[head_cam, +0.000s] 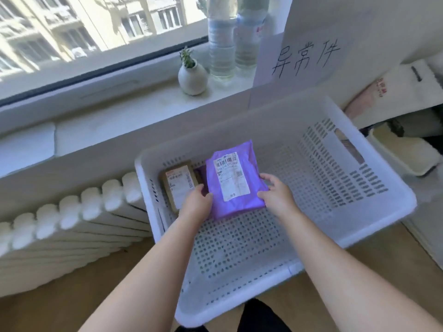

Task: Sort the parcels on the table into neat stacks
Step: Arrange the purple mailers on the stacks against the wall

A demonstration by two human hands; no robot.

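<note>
A purple mailer bag (239,164) with a white shipping label lies inside a white perforated plastic basket (359,130). My left hand (197,203) grips its near-left corner. My right hand (275,195) grips its near-right edge, thumb on top. To the left of it in the basket, a small brown cardboard parcel (176,182) with a white label lies against the basket's left wall. A second purple bag seems to lie under the first, mostly hidden.
The basket stands on a wooden floor beside a white radiator (72,226). Above is a windowsill with a small potted plant (191,75) and two water bottles (221,39). A handwritten paper sign (304,58) stands behind the basket. Bags and a cream tray (402,154) lie at right.
</note>
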